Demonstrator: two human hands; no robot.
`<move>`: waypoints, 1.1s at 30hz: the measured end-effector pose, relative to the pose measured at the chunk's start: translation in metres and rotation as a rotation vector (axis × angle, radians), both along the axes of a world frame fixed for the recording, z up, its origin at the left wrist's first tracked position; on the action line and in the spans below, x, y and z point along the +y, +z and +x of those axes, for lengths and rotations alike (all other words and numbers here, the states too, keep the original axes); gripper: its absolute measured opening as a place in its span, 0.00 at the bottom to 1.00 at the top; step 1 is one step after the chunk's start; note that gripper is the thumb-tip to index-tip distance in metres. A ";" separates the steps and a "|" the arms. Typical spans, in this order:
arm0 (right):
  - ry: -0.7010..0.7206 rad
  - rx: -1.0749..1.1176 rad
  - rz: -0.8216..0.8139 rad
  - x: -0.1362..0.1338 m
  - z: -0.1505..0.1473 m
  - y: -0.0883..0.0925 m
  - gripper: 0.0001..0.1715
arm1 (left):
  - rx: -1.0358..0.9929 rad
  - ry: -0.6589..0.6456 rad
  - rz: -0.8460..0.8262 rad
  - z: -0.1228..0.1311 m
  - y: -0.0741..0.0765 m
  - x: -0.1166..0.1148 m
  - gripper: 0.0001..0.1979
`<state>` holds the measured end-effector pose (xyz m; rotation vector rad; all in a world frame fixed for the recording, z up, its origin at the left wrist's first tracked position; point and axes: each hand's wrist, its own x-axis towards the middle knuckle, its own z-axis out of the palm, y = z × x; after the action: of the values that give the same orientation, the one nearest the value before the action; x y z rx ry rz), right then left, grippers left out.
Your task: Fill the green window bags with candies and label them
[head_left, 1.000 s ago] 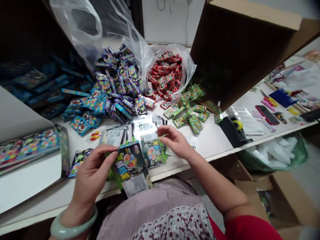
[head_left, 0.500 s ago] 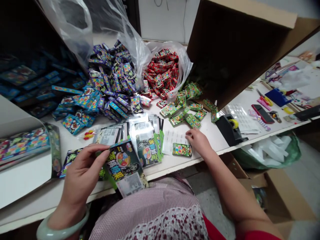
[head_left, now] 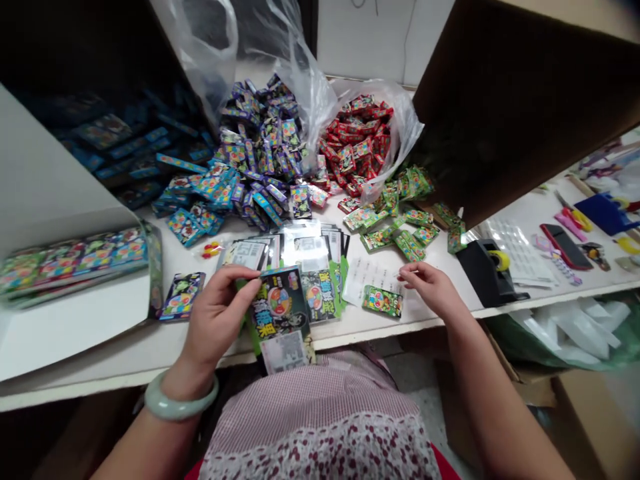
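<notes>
My left hand (head_left: 220, 310) pinches the top corner of a dark printed pouch (head_left: 280, 313), which hangs over the table's front edge. My right hand (head_left: 430, 287) is over the table, thumb and forefinger brought together at the edge of a white sticker sheet (head_left: 356, 273); anything between the fingertips is too small to make out. A small green packet (head_left: 383, 301) lies on the sheet's lower part. Between my hands, more printed pouches (head_left: 320, 290) are fanned out beside clear-topped ones. A dark purple packet (head_left: 183, 295) lies left of my left hand.
Heaps of blue (head_left: 215, 183), purple (head_left: 270, 127), red (head_left: 357, 143) and green packets (head_left: 410, 243) spread across the back. An open carton (head_left: 480, 120) stands right, a white box (head_left: 75, 327) left. A tape dispenser (head_left: 487, 273) sits near the front edge.
The head view has swung left, so everything appears further right. My right hand has lifted slightly off the sticker sheet's edge. My left hand still holds the pouch.
</notes>
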<state>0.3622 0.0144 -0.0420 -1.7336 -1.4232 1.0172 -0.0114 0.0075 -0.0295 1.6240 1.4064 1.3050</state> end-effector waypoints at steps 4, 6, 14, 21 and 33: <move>0.417 0.124 0.149 0.015 -0.066 0.050 0.11 | -0.016 -0.022 0.036 0.010 0.006 -0.002 0.01; 0.607 0.152 0.180 0.025 -0.105 0.072 0.10 | -0.022 -0.045 0.032 0.012 0.008 -0.003 0.01; 0.823 0.065 0.021 0.067 -0.184 0.078 0.09 | -0.075 -0.077 0.002 0.008 0.013 -0.006 0.01; 0.802 -0.006 -0.072 0.074 -0.192 0.073 0.10 | -0.100 -0.077 -0.011 0.007 0.012 -0.003 0.04; 0.761 0.208 -0.367 0.079 -0.195 0.064 0.10 | -0.172 -0.084 0.017 0.008 0.006 -0.004 0.08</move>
<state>0.1673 0.0933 0.0223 -1.2481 -1.8856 1.8957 -0.0037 0.0031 -0.0231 1.5253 1.2147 1.3759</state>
